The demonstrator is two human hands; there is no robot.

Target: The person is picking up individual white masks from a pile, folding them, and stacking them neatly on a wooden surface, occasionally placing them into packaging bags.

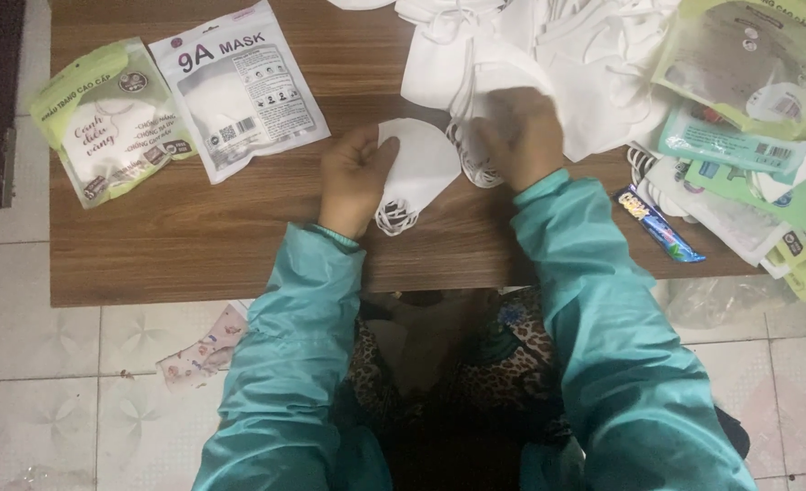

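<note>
Lying flat, white mask (421, 168) points its fold away from left hand (353, 177).

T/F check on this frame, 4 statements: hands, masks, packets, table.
1. The left hand holds a folded white mask. True.
2. The right hand holds the small blue wrapper. False: the wrapper lies alone on the table; the hand is at a second white mask.
3. Two sealed mask packets lie at the table's left. True.
4. The loose mask pile sits on the floor. False: it is on the table's far side.
</note>
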